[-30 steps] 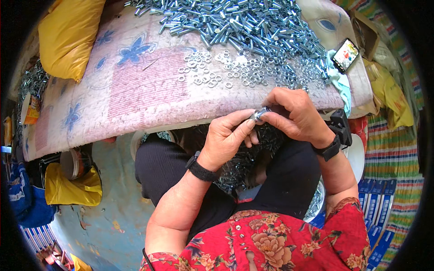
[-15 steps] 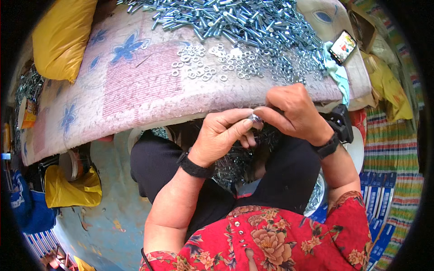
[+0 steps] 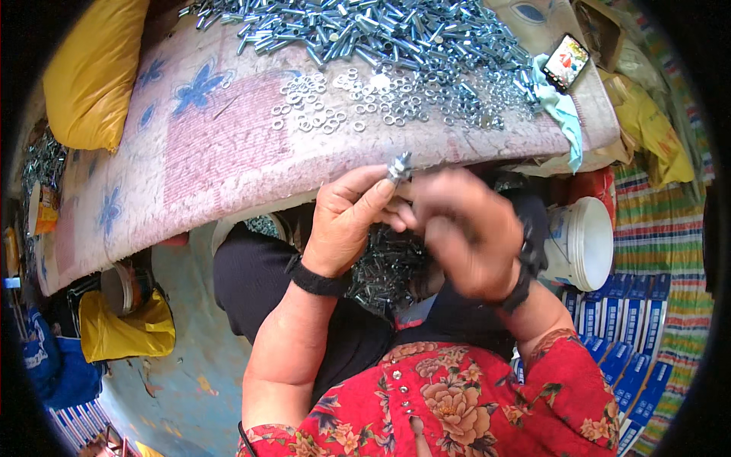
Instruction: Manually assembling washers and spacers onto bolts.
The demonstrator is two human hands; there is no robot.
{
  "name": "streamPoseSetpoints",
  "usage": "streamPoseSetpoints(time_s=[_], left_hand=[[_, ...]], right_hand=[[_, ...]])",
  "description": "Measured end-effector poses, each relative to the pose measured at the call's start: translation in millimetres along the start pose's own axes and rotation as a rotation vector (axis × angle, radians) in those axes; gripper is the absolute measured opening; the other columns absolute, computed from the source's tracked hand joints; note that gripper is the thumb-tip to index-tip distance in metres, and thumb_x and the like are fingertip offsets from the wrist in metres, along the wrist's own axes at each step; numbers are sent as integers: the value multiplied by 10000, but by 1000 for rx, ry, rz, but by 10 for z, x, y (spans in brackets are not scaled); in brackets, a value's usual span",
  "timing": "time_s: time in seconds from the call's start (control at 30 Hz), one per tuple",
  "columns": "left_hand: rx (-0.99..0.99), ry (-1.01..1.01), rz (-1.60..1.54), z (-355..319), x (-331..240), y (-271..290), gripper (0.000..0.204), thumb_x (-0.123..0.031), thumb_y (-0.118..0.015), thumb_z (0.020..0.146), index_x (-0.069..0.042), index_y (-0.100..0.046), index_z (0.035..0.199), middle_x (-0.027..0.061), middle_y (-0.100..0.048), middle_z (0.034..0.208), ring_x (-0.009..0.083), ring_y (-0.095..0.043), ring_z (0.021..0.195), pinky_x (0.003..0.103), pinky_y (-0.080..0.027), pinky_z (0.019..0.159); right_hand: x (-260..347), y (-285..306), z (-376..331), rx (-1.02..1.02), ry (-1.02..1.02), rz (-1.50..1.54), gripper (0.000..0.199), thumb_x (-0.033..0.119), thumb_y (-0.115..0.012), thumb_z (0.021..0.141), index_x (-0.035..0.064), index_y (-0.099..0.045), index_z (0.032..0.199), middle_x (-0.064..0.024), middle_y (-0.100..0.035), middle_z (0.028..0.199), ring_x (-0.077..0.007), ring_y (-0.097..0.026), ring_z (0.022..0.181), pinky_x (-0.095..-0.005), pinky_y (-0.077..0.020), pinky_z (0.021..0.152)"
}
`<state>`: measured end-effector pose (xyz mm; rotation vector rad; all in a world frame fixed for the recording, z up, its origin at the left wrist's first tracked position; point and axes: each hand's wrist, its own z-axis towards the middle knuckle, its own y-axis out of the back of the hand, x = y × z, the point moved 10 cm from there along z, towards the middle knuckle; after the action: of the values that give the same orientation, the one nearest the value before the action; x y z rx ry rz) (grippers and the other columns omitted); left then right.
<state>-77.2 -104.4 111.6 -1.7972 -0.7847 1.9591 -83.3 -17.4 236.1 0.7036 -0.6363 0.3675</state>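
Since before, both hands are raised; bolt (image 3: 399,166) is pinched upright in left hand (image 3: 352,221), right hand (image 3: 466,232) blurred beside it, grip unclear.

Both forearms come up from the lower edge and meet at centre, just below the near edge of the board; left forearm bare with a black band at the wrist, right one in a red floral sleeve down to the elbow, dark watch at the wrist. Left hand (image 3: 352,221) is curled, thumb and forefinger pinched together at the top on something small, other fingers folded under. Right hand (image 3: 468,232) is motion-blurred, back facing up, fingers bent toward the left fingertips and touching them; its grip cannot be told.
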Motion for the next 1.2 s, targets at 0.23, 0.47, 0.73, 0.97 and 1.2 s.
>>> streamPoseSetpoints(time_s=[0.23, 0.47, 0.73, 0.97, 1.2], left_hand=[[130, 146, 66, -66, 158, -120, 200, -107, -476, 893, 24, -525, 1037, 118, -617, 895, 169, -626, 720, 245, -517, 634], [88, -304, 1063, -124, -17, -329, 146, -70, -594, 799, -8, -552, 924, 88, -614, 761, 198, -627, 672, 279, -482, 600], [24, -176, 901, -30, 6, -139, 308, -88, -615, 797, 6, -534, 1079, 91, -614, 918, 149, -597, 840, 269, -475, 753], [-53, -47, 509, 11, 63, 99, 252, -91, -557, 848, 23, -542, 1073, 77, -623, 897, 111, -585, 789, 233, -471, 699], [-235, -172, 460, -30, -199, 251, 263, -129, -483, 896, 20, -536, 1105, 81, -599, 934, 102, -575, 709, 194, -450, 544]], right_hand=[[-454, -20, 49, 211, 25, -20, 157, 63, -596, 766, 17, -548, 908, -128, -555, 750, -281, -558, 634, -320, -437, 541], [-943, -170, -259, 355, -161, -313, 381, 313, -534, 840, 74, -492, 545, -131, -490, 515, -329, -511, 473, -394, -370, 412], [-1747, 381, 949, -62, -63, -692, 163, 196, -594, 757, 38, -629, 735, -135, -572, 702, -301, -571, 647, -373, -448, 584], [-2189, 154, 1219, 94, -161, -1100, 176, 193, -509, 757, 44, -600, 734, -134, -595, 831, -336, -605, 703, -429, -491, 619], [-1305, 39, 807, 488, -217, -295, 150, 113, -562, 761, -13, -568, 681, -114, -527, 559, -160, -511, 503, -292, -396, 477]])
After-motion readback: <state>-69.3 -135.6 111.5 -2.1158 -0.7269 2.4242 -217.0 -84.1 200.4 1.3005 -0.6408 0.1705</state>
